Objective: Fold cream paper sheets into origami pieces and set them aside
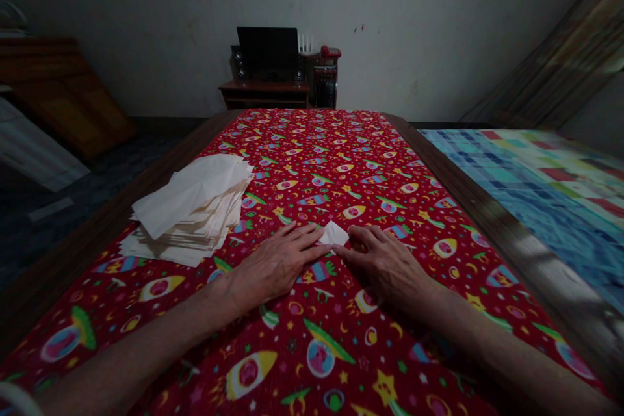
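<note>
A small folded piece of white paper [334, 234] lies on the red patterned cloth between my two hands. My left hand [287, 256] rests flat on the cloth with fingers stretched out, its fingertips touching the paper's left edge. On the other side, my right hand [383, 257] has its fingers curled, thumb and forefinger closed at the right corner of the paper. To the left of my left hand sits a messy stack of white paper sheets [195, 201], the top ones askew.
The red cloth [322, 143] with rockets and stars covers a long table with dark wooden edges [507, 227]. A monitor [268, 52] with speakers stands on a low desk at the far end. A bed with a checked cover [531, 208] is on the right, a wooden cabinet [63, 91] on the left.
</note>
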Demonstrator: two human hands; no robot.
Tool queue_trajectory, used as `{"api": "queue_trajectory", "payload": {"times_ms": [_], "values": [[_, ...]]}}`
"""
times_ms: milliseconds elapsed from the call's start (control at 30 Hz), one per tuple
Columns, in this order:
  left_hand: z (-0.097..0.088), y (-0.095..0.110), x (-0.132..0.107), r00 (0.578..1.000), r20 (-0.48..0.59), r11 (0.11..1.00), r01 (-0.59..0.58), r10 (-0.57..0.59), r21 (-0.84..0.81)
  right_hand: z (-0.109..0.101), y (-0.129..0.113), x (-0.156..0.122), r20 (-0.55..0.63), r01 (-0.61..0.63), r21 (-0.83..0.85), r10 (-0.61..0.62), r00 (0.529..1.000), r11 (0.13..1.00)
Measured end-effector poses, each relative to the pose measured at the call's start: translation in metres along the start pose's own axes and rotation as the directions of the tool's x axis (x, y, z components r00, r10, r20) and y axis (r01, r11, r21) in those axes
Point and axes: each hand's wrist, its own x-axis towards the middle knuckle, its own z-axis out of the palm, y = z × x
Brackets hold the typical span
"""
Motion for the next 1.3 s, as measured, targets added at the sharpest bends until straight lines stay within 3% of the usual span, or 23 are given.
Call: {"api": "queue_trajectory", "payload": {"times_ms": [467,800,1300], "values": [[-0.001,0.000,0.022,0.997,-0.023,0.993,0.081,-0.079,0.088,0.006,-0.001,0.032,0.014,-0.203,-0.139,0.207,0.978,0.969],[-0.002,0.014,0.007,0.992,0.023,0.987,0.118,-0.121,0.106,0.001,-0.007,0.012,-0.003,-0.118,-0.068,0.118,0.993,0.991],[-0.003,0.015,0.009,0.996,-0.085,0.995,0.046,-0.038,0.090,-0.003,-0.008,0.008,-0.002,-0.119,-0.032,0.119,0.993,0.992]]}}
